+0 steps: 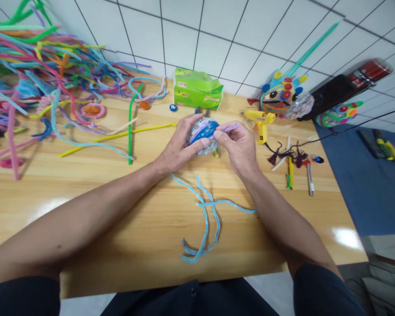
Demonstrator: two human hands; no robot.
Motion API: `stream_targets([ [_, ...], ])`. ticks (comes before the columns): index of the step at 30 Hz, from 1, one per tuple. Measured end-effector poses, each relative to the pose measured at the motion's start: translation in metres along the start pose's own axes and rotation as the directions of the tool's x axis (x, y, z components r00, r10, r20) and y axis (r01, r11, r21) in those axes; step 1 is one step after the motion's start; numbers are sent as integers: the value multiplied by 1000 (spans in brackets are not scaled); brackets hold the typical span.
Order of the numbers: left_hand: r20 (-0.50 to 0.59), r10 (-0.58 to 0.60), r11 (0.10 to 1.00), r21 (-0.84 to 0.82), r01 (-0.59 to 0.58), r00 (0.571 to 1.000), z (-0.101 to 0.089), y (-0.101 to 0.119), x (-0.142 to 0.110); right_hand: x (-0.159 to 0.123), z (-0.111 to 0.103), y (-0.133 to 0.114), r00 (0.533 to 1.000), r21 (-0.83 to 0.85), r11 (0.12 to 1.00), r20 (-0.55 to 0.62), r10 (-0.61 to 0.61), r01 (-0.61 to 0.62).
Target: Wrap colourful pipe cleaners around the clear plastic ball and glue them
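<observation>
The ball [206, 148] is held up between the two hands, above the far middle of the bench [145, 197]. The left grip [182, 142] grasps it from the left, fingers around the far side and thumb laid across the near face, toward the blue patch [209, 130]. The right grip [240, 147] pinches a purple stem [231, 127] between thumb and fingertips, right at the ball's right flank.

The relation that matters is between stem and ball. The ball lies directly left of the right grip, and the stem's long axis runs nearly crosswise, its loose end pointing right, slightly upward and away from the ball. The right hand is the nearer one to that end; the left thumb lies along the ball side of the same line. Purple also shows on the blue patch, but whether it is one piece with the pinched stem, or how firmly it sits, I cannot tell.

Nearer the body, three blue stems [216, 215] lie crossed on the bench, between the forearms. Beyond the ball stands a green pack [197, 90]. The glue gun [262, 125] rests just beyond and right of the right hand, and a heap of stems [69, 66] spreads at the far left.
</observation>
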State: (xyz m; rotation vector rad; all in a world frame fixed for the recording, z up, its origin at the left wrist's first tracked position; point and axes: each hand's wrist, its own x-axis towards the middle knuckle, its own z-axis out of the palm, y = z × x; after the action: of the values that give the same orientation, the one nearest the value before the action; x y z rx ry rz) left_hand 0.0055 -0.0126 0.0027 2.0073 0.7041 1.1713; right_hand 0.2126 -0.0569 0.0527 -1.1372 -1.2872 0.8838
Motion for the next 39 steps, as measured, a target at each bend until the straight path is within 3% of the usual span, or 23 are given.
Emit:
stream_targets([
  [6, 21, -10, 1000, 23, 10, 1000, -3, 3, 0, -1, 1, 1, 1000, -38, 999, -22, -1, 0],
  [14, 20, -25, 999, 21, 25, 999, -3, 4, 1, 7, -12, -2, 992, -45, 999, 129, -1, 6],
  [29, 15, -3, 1000, 17, 3, 1000, -2, 0, 0, 3, -9, 3, 997, -91, 994, 57, -48, 53],
  [39, -4, 99, 995, -20, -99, 995, 0, -18, 0, 3, -8, 7, 995, -72, 993, 56, -86, 90],
])
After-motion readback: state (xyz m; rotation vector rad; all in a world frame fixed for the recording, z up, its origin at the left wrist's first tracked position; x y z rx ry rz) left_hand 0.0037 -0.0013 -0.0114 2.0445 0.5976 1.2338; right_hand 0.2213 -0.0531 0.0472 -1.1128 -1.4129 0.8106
